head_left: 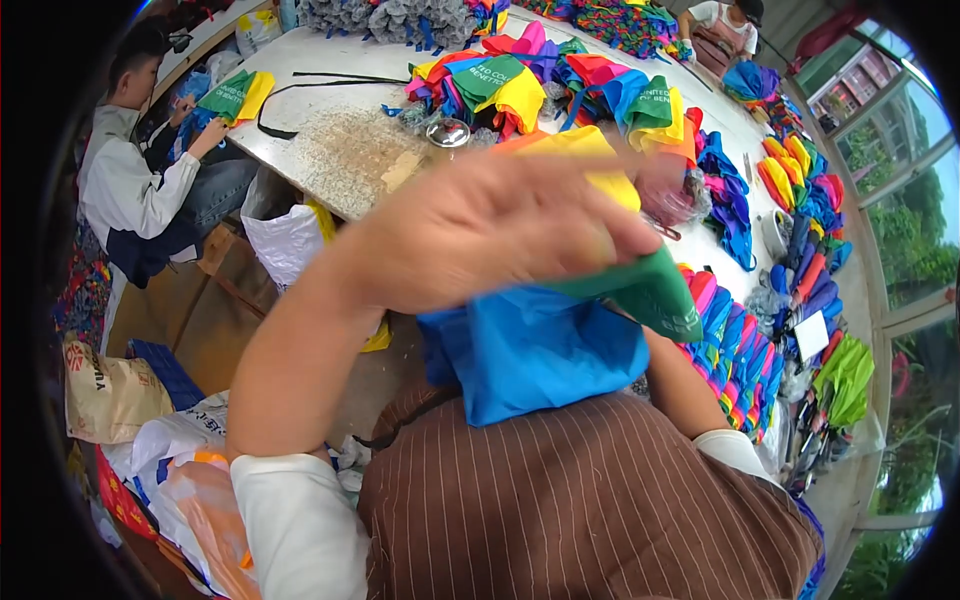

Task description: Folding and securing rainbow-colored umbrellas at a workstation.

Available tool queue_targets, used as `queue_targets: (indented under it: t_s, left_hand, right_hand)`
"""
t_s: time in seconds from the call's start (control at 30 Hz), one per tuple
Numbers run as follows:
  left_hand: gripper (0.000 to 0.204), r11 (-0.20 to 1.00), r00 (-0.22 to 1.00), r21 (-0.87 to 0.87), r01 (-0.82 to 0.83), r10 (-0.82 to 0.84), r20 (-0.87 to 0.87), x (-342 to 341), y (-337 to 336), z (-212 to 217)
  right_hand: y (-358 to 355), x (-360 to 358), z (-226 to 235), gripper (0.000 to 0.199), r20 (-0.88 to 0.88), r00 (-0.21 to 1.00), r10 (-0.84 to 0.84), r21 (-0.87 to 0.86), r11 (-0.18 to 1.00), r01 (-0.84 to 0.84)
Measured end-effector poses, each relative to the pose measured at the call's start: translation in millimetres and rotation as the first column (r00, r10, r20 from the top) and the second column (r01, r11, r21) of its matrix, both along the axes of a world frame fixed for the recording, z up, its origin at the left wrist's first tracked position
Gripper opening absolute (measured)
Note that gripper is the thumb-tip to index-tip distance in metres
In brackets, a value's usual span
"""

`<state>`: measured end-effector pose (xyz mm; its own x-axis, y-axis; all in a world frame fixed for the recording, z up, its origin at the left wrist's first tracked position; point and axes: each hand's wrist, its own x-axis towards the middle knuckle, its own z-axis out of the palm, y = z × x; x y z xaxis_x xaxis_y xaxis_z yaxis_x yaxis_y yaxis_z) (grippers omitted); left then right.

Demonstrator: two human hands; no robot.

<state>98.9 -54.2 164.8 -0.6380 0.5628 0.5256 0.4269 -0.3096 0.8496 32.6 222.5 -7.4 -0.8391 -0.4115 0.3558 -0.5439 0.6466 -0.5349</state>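
Covering part of the multicoloured cloth (pixel 540 360), left hand (pixel 500 225) is blurred, fingers bent; can't tell if pinching. Right hand unclear behind the cloth, can't tell its grip either. Cloth is at the table's (pixel 320 65) near side; more coloured cloths (pixel 500 85) piled on top.

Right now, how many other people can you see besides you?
2: a person in a white-and-navy jacket, left of the white table, and a person in a dark cap at its far right. Others may be hidden.

The fabric (pixel 545 352) is blue, green and yellow.
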Motion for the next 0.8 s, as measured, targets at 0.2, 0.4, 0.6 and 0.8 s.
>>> queue_targets:
  t_s: [0.2, 0.4, 0.6, 0.8]
  left_hand:
    - [0.039, 0.677, 0.869, -0.676, -0.292, 0.483, 0.107, -27.3, -66.6, -17.0]
    - [0.045, 0.956, 0.988, -0.28, -0.083, 0.042, -0.147, -19.1, 14.3, 13.8]
    - [0.05, 0.959, 0.972, -0.161, -0.234, 0.232, -0.031, -42.3, -74.7, 34.8]
    - [0.048, 0.853, 0.885, -0.244, -0.462, 0.425, -0.191, -53.3, -28.0, -6.3]
  right_hand:
    - [8.4, -0.9, 19.4, 0.028, -0.147, 0.987, -0.061, 0.411, 0.904, 0.117]
    - [-10.1, -11.0, -44.6, 0.037, 0.075, 0.995, 0.058, -0.374, 0.927, -0.026]
    - [-2.5, -88.6, 32.1, 0.04, -0.104, 0.991, 0.079, -0.08, 0.993, -0.087]
    - [-14.7, -58.9, 59.5, 0.044, -0.245, 0.943, 0.224, 0.305, 0.941, -0.145]
